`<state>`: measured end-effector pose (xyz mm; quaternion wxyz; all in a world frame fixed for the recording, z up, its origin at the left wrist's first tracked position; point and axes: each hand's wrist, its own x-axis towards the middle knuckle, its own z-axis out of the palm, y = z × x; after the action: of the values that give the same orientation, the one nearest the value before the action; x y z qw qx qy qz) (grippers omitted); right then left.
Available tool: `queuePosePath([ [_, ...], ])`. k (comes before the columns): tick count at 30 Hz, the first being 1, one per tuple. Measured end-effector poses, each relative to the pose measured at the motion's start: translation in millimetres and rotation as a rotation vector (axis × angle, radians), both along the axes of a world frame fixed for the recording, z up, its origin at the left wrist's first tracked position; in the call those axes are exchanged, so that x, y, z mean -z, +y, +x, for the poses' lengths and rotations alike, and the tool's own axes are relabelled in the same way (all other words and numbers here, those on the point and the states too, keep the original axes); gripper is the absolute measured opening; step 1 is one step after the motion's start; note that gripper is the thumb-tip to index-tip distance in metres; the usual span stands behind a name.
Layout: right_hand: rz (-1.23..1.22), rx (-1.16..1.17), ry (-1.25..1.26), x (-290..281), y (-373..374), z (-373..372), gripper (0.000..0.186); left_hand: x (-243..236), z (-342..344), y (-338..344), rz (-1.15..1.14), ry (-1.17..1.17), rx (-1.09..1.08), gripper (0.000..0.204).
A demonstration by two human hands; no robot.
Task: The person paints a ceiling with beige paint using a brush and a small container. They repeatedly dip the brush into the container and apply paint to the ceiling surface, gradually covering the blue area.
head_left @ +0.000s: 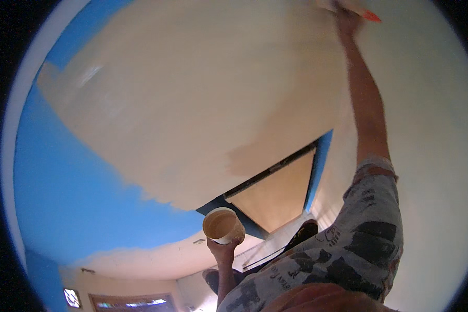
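Note:
My left hand (223,250) grips a white tub (236,229) from below, low in the middle of the view. Beige paint (223,226) shows inside it, and its sides are smeared. My right arm stretches far up to the wall. At the top edge, my right hand (350,22) is closed on what looks like a paintbrush with an orange-red end (372,16); motion blurs it and part lies out of frame. Beige coating (192,88) covers much of the blue wall (88,187), with a darker patch (260,153) above the door opening.
Below the coated wall is a doorway with a brown door panel (275,192) and blue edging (319,164). A pale curved border (13,151) runs along the left. At bottom left are a wood-framed window (132,303) and a small patterned opening (72,298). My dark shoe (302,231) shows near the doorway.

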<state>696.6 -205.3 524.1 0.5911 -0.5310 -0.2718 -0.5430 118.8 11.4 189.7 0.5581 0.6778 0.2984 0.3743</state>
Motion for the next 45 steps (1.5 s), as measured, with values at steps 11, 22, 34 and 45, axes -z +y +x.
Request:
queuePosePath([
  [11, -0.064, 0.47, -0.296, 69, 22, -21, 0.013, -6, -13, 2, -0.061, -0.034, 0.006, 0.077],
  [22, -0.216, -0.288, 0.107, 65, 116, -137, 0.033, 7, -15, 9, -0.029, 0.03, 0.016, 0.089],
  [34, -0.115, 0.229, 0.181, 144, -81, 44, 0.013, 7, -9, 6, 0.044, 0.12, 0.043, 0.091],
  [45, -0.146, -0.492, 0.037, 125, 137, -180, 0.025, -8, 17, -13, 0.129, 0.078, 0.156, 0.08],
])
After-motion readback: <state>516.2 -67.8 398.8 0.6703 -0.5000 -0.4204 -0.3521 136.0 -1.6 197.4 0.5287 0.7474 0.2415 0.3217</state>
